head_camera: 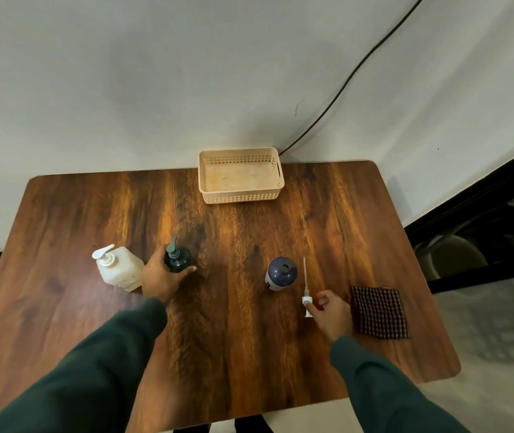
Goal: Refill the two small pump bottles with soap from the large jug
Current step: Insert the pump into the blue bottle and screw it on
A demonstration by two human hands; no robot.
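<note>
At table centre: left hand [163,278] fingers wrapped round the dark green pump bottle [177,257], right hand [330,310] pinching the white pump head [306,300].
Left fingers clamped on the green bottle's body, pump still on, bottle upright; large white jug [119,268] sits just beside that hand on its left, looks to be touching the knuckles, hard to tell. Right thumb and fingertips closed on the pump collar, its dip tube pointing away along the wooden table [249,323], tip near the open blue bottle [280,273], which stands upright, neck uncapped, apart from the fingers. Checked cloth [379,312] lies just right of the right hand, near the table's right edge. Beige basket [240,175] at far edge, well apart. Open tabletop between the two hands and in front of the bottles.
</note>
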